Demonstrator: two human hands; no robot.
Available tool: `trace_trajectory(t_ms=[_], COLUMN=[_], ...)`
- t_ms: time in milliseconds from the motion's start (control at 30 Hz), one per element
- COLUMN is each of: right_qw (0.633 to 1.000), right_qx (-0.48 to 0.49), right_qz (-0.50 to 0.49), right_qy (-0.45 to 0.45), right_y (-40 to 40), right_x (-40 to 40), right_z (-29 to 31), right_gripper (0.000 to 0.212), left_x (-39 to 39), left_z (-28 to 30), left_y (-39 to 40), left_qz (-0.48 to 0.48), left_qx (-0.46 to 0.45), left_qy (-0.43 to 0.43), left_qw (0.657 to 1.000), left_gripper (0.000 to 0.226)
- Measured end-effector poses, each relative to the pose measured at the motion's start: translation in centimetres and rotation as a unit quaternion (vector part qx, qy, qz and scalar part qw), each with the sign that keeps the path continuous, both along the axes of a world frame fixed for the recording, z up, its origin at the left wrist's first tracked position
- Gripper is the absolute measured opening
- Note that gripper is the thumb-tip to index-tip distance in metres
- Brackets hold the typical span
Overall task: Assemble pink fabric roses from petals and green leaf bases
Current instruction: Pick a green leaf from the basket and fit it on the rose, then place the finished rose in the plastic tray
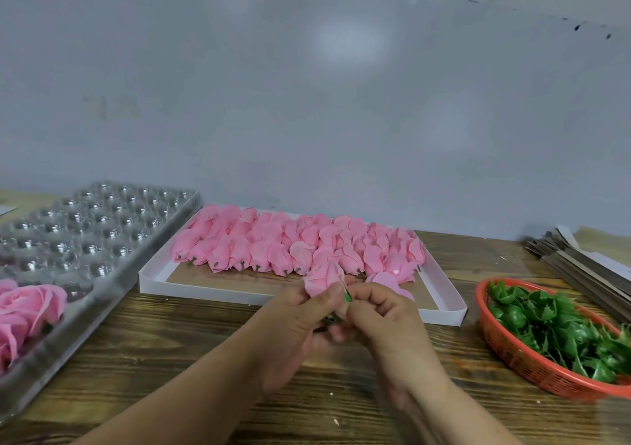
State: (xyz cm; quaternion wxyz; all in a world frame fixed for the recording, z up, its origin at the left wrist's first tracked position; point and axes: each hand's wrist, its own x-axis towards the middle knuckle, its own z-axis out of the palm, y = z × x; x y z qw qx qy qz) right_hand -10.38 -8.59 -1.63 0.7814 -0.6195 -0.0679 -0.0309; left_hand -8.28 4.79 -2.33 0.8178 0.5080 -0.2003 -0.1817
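Note:
My left hand (296,318) pinches a pink fabric rose bud (322,278) just in front of the white tray (440,311). My right hand (382,311) presses against it and grips a green leaf base (347,296), of which only a sliver shows between the fingers. Rows of pink petal buds (293,243) with short stems lie in the white tray behind my hands. More green leaf bases (560,325) fill a red basket (512,352) at the right.
A clear plastic blister tray (95,226) with round cells lies at the left, holding finished pink roses (27,308) at its near end. Flat cardboard pieces (580,267) are stacked at the far right. All rest on a wooden table (177,349) against a grey wall.

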Motion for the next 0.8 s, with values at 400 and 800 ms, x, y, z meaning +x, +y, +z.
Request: trace_trajectory(t_ms=[400, 800], right_qw=[0.991, 0.982], right_qx=[0.037, -0.117], right_qz=[0.12, 0.12], right_qy=[0.043, 0.088], right_y=[-0.3, -0.1], right_x=[0.0, -0.2], right_z=[0.2, -0.7], right_gripper=[0.027, 0.031], left_x=[-0.2, -2.0], left_z=[2.8, 5.4], left_y=[2.9, 17.1], left_qz=[0.086, 0.358], left_qx=[0.28, 0.366], left_qy=[-0.175, -0.126], left_qw=[0.94, 0.849], left_gripper=[0.03, 0.05])
